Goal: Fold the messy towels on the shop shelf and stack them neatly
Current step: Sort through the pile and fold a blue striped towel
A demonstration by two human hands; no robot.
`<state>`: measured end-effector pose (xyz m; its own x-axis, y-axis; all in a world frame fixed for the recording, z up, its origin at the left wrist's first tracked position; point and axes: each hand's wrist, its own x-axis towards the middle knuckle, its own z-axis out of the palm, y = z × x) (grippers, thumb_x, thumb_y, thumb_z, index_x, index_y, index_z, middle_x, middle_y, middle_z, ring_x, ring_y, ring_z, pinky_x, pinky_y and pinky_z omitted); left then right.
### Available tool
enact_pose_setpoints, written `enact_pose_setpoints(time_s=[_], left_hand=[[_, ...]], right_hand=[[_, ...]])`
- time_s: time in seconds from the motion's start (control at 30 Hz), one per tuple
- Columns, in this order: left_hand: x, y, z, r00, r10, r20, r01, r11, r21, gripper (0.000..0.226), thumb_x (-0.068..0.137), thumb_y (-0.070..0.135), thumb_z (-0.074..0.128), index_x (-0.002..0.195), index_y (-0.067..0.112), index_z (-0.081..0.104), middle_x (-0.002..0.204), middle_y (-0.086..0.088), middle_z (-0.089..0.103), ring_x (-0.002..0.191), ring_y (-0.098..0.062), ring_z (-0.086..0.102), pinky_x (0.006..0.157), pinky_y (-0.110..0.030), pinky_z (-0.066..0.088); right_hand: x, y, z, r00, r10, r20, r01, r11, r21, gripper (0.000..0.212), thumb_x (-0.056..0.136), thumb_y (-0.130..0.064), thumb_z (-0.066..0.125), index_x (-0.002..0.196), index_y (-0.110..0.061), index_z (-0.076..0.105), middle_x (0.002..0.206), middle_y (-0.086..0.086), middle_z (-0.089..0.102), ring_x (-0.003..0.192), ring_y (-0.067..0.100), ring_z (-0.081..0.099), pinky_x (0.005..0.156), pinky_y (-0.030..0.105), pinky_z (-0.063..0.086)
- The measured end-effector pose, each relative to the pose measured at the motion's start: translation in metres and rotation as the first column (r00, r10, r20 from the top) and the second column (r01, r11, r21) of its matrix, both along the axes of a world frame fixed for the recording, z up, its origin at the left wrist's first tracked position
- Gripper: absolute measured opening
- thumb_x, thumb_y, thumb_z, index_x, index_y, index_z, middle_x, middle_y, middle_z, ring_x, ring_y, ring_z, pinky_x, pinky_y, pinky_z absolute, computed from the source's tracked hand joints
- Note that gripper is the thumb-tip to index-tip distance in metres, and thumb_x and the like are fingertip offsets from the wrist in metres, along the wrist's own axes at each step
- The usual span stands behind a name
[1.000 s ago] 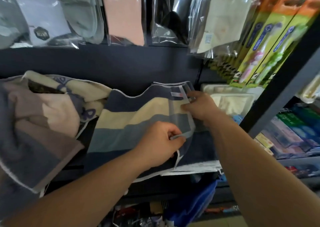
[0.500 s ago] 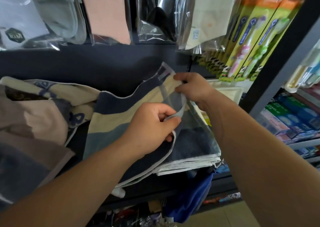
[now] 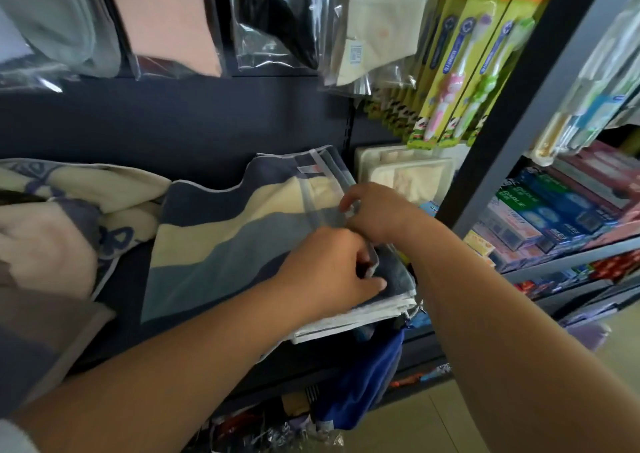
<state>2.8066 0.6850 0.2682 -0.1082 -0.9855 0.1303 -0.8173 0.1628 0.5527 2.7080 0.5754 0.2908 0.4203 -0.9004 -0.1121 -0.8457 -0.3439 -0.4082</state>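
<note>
Two hands, the left hand and right hand, pinch the pale hem of the soft, limp navy-cream-blue striped terry towel at centre frame on the shelf stack; grip corners, since mid-cloth sags.

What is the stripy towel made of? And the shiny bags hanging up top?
The stripy towel looks like soft, matte cotton terry: fuzzy, floppy, with a thin stitched hem. The shiny bags look like thin clear plastic film: see-through, crinkled, glinting with bright reflections.
</note>
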Motion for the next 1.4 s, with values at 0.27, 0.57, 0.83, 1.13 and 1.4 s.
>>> enact_pose_setpoints(time_s=[0.27,0.57,0.83,1.13,1.4], left_hand=[[0.002,0.018,-0.023,0.991,-0.047,0.125,0.083,0.950,-0.302,0.020,0.075,0.019,0.062,0.058,0.014,0.053,0.064,0.003,0.050,0.055,-0.021,0.052,0.048,-0.033,0.043],[-0.015,0.005,-0.014,0.987,-0.127,0.101,0.152,0.939,-0.308,0.022,0.088,0.019,0.056,0.068,0.013,0.061,0.076,-0.004,0.059,0.070,-0.029,0.059,0.062,-0.045,0.050],[-0.003,0.013,-0.031,0.953,-0.297,0.055,0.302,0.929,-0.212,0.018,0.092,0.023,0.060,0.098,0.012,0.073,0.094,0.001,0.066,0.089,-0.014,0.060,0.080,-0.034,0.051],[0.127,0.037,-0.051,0.892,0.419,-0.168,-0.450,0.860,-0.241,0.012,0.089,0.021,0.071,0.100,0.016,0.070,0.094,0.002,0.064,0.084,-0.015,0.061,0.078,-0.032,0.050],[0.217,0.010,-0.064,0.799,0.579,0.161,-0.596,0.798,0.087,0.052,0.090,0.041,0.067,0.134,0.015,0.056,0.138,-0.013,0.052,0.125,-0.033,0.051,0.101,-0.037,0.040]], right_hand=[[-0.009,0.000,-0.009,0.977,-0.124,0.173,0.129,0.992,-0.018,0.028,0.089,-0.003,0.059,0.093,-0.023,0.078,0.101,-0.002,0.069,0.097,0.017,0.065,0.077,0.023,0.047],[-0.010,0.007,0.008,0.993,-0.108,-0.054,0.093,0.970,-0.223,0.032,0.091,-0.001,0.052,0.113,-0.013,0.073,0.120,0.009,0.067,0.112,0.029,0.063,0.091,0.034,0.053],[-0.004,0.017,-0.007,0.924,-0.136,-0.359,0.041,0.965,-0.259,0.031,0.094,0.000,0.051,0.123,-0.006,0.058,0.126,0.017,0.057,0.117,0.036,0.058,0.085,0.044,0.052],[0.049,0.013,-0.035,0.963,0.073,-0.261,-0.140,0.958,-0.248,0.053,0.099,-0.050,0.036,0.142,-0.021,0.047,0.145,0.012,0.044,0.135,0.038,0.038,0.110,0.052,0.037],[0.070,-0.069,-0.034,0.978,-0.132,-0.162,0.091,0.967,-0.236,0.050,0.099,-0.044,0.041,0.136,-0.012,0.054,0.137,0.022,0.055,0.127,0.041,0.049,0.105,0.044,0.038]])
